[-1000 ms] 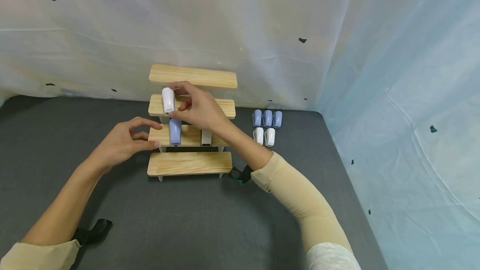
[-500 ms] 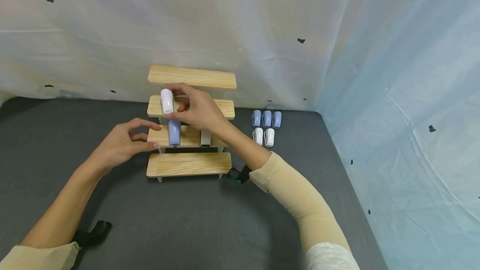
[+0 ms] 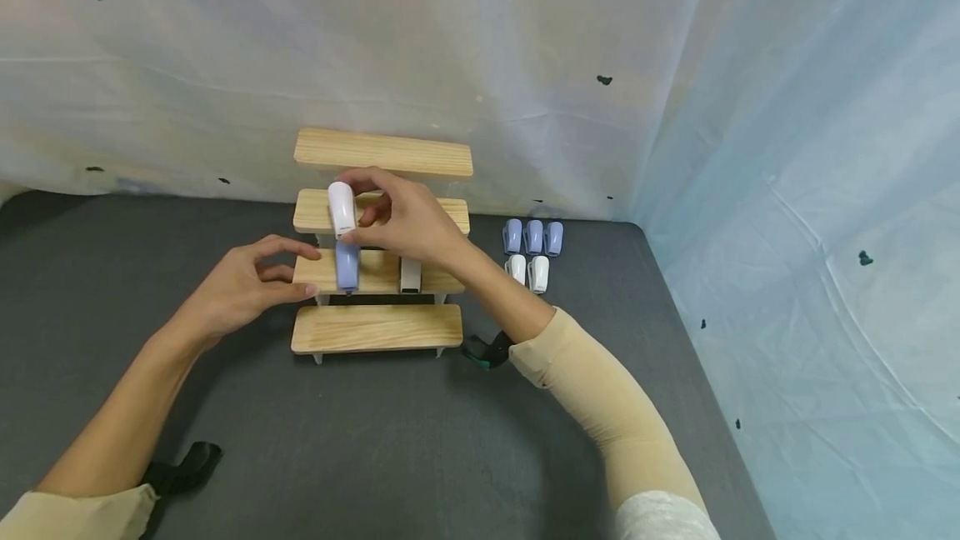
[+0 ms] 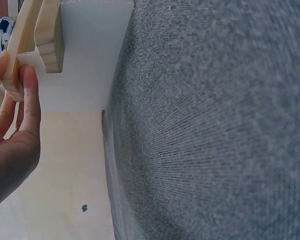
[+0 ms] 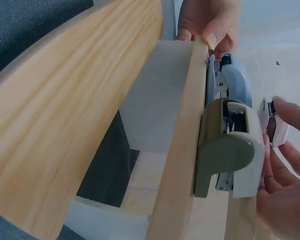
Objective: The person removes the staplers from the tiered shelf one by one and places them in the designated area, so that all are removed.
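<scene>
My right hand pinches a small white stapler over the left part of the third tier of a wooden stepped shelf. With thumb and fingers, my left hand grips the left end of the second tier from the bottom; the left wrist view shows the board's end between them. On that tier sits a blue stapler, just below the held one. Farther right along the same board stands a grey-and-white stapler, partly covered by my right forearm in the head view.
Right of the shelf, a row of blue staplers lies behind two white staplers on the dark grey tabletop. The shelf's top tier stands close to the pale hanging sheet behind.
My right hand, with the white stapler, has shifted slightly right and toward me. My left hand keeps its grip on the board's end.
</scene>
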Tool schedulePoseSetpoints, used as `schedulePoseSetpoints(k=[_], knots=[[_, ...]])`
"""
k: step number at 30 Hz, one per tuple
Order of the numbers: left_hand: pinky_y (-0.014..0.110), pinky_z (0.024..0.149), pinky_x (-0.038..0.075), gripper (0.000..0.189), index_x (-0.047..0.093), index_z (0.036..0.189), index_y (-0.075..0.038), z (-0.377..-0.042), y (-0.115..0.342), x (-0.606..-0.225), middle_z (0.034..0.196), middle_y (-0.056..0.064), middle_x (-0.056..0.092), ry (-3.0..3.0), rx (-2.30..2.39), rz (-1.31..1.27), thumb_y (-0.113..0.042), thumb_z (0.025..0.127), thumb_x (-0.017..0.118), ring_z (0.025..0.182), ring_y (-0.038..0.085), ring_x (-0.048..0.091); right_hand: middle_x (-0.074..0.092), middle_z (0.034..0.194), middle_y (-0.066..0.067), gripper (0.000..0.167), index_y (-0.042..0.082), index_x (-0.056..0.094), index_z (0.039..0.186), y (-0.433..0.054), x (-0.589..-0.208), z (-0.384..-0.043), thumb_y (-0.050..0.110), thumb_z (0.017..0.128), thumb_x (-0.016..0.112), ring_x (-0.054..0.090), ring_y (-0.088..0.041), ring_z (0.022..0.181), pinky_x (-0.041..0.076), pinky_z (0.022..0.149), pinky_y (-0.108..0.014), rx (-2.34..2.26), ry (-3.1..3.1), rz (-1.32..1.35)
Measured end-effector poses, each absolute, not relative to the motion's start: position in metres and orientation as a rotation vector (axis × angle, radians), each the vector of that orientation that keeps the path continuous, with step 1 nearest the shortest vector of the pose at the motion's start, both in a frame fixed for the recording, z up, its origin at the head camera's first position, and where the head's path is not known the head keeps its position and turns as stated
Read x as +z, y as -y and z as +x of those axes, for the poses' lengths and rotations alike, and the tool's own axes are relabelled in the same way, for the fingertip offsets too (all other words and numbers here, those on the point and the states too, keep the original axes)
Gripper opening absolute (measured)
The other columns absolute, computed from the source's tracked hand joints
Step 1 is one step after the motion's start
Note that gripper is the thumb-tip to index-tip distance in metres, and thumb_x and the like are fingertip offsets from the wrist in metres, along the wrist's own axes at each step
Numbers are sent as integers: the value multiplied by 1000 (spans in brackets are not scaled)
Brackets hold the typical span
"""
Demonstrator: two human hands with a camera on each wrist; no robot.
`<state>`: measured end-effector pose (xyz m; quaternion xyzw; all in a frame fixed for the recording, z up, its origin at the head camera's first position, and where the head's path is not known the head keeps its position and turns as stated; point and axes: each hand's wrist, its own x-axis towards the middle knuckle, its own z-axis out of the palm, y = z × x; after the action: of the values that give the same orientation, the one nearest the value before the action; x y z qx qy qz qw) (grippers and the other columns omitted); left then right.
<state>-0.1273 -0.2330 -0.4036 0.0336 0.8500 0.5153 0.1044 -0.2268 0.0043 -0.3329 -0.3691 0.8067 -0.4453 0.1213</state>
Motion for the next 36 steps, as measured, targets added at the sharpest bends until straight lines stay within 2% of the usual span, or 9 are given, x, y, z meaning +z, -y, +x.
schedulePoseSetpoints(k=[6,15,27,36], knots=[[34,80,51,56,52,137,-13,-128,233,-402,117,17,66,-2485,1533,103,-33,91,75,95,14,67,60,126,-2,64,16,53,139,-11,-328,-224,16,83,83,66,-9,87,51,79,-24,-1303,-2311,-1117],[30,79,51,58,51,139,-11,-128,233,-402,137,17,52,-2490,1529,126,-34,91,74,97,9,67,57,130,-5,63,14,52,139,-23,-323,-216,10,83,82,69,-12,93,53,83,-25,-1381,-2218,-1071],[34,79,53,53,51,138,-10,-126,231,-404,144,14,43,-2504,1542,151,-30,93,73,98,10,66,60,125,-3,62,13,54,138,-49,-331,-216,10,83,82,68,-14,93,54,80,-31,-1427,-2246,-1061],[27,77,49,54,51,137,-11,-126,232,-404,142,14,48,-2516,1530,156,-30,92,73,97,11,66,57,128,-3,62,11,54,138,-70,-336,-216,10,83,83,66,-17,95,54,83,-35,-1510,-2257,-1084]])
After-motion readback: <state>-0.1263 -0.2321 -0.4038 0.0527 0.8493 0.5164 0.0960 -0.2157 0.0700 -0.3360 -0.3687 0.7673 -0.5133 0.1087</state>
